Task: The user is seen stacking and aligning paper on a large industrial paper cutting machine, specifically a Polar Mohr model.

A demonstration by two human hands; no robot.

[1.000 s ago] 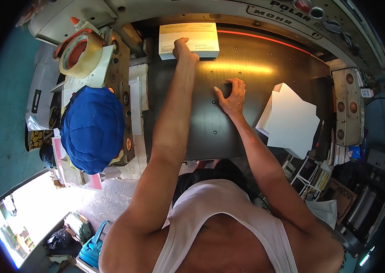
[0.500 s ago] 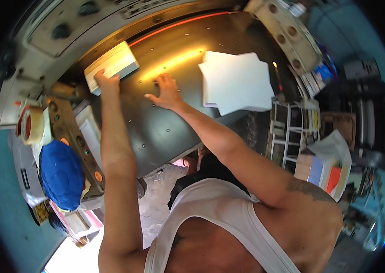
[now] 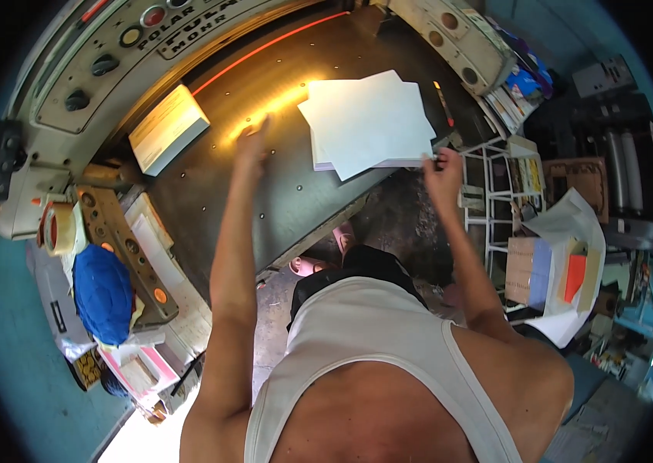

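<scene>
My left hand [image 3: 253,143], slightly blurred, hovers over the dark metal machine table [image 3: 227,193] with fingers apart and nothing visible in it. To its left lies a block of printed paper [image 3: 168,127] with a white cut edge. To its right lies a thick stack of white sheets [image 3: 365,123], fanned at angles. My right hand [image 3: 442,171] is at that stack's near right corner, fingers curled; whether they grip anything is unclear.
A control panel with knobs [image 3: 102,65] runs along the back. Tape rolls [image 3: 60,224] and blue padded cloth [image 3: 101,293] sit left. A pointed tool [image 3: 443,104] lies right of the sheets, near a white rack [image 3: 488,208] and boxes [image 3: 527,266].
My left hand has left the printed block and moved right. My right hand has moved from mid-table to the white stack's corner. The view has swung as my body turned.
</scene>
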